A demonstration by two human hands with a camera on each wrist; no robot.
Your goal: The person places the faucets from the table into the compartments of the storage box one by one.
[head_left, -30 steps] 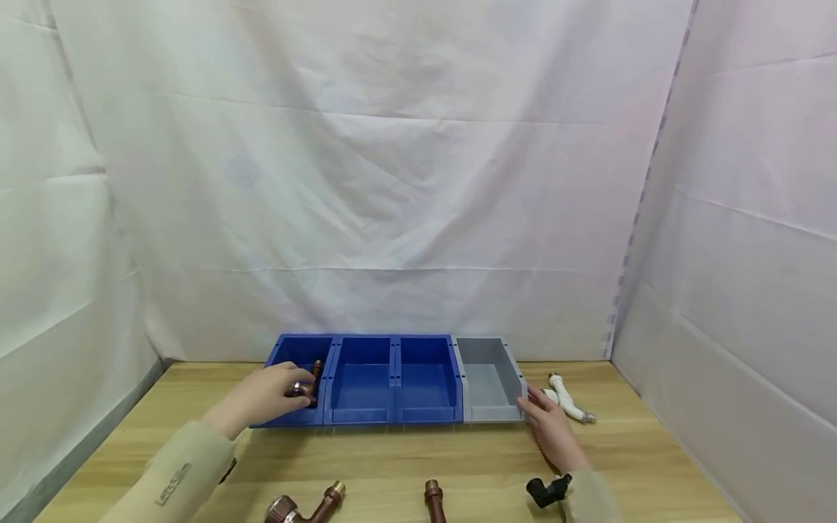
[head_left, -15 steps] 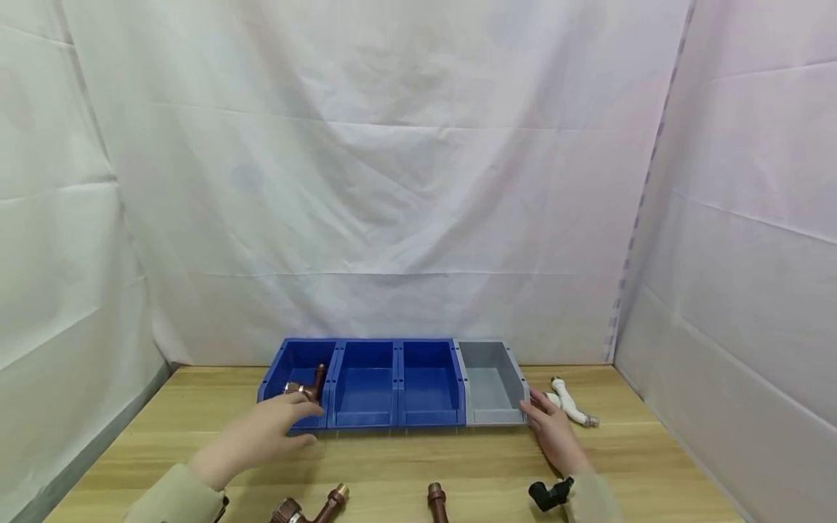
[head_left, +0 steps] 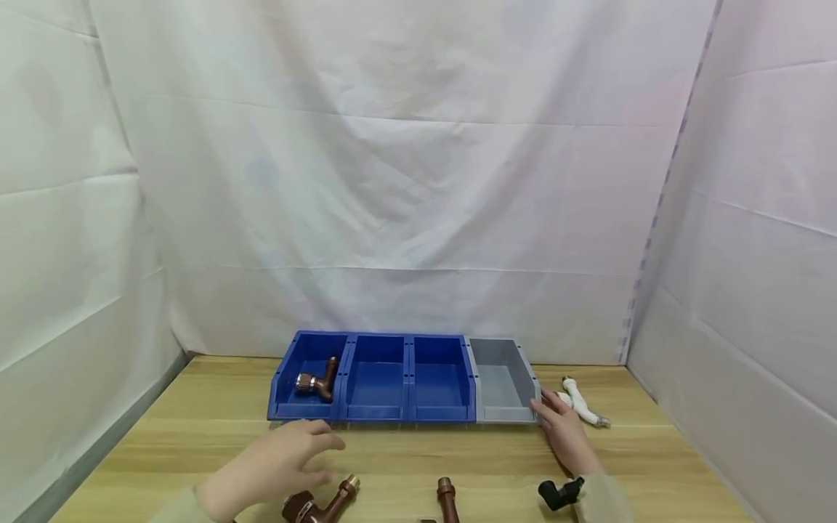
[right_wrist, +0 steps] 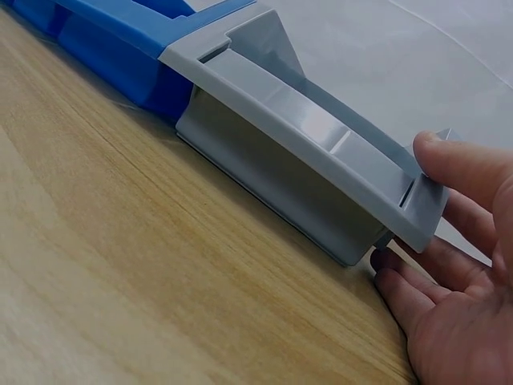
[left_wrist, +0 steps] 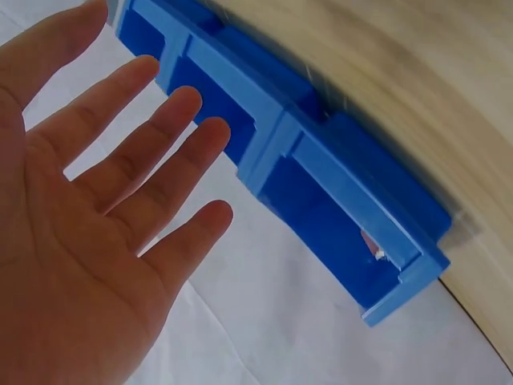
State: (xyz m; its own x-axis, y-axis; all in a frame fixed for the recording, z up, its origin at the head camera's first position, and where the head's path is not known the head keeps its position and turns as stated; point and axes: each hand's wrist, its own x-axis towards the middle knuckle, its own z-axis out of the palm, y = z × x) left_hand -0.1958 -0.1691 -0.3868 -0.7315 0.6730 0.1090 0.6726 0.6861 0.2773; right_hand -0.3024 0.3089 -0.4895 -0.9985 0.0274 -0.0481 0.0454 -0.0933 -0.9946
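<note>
My left hand is over the table in front of the leftmost blue bin, its fingers spread and nothing in them; the left wrist view shows its bare palm. Inside that bin lies a brown valve with a ribbed knob and a threaded end. Below the left hand, a similar brown valve is partly cut off by the frame's bottom edge. My right hand holds the front right corner of the grey bin, thumb on the rim and fingers along the outer side and below.
Two more blue bins join the leftmost bin to the grey one in a row. A white valve lies right of the grey bin. Near the front are another brown pipe fitting and a black elbow fitting. White cloth hangs behind.
My left hand has let go of the brown valve in the leftmost bin and drawn back toward the table's front. The right hand keeps its place at the grey bin.
</note>
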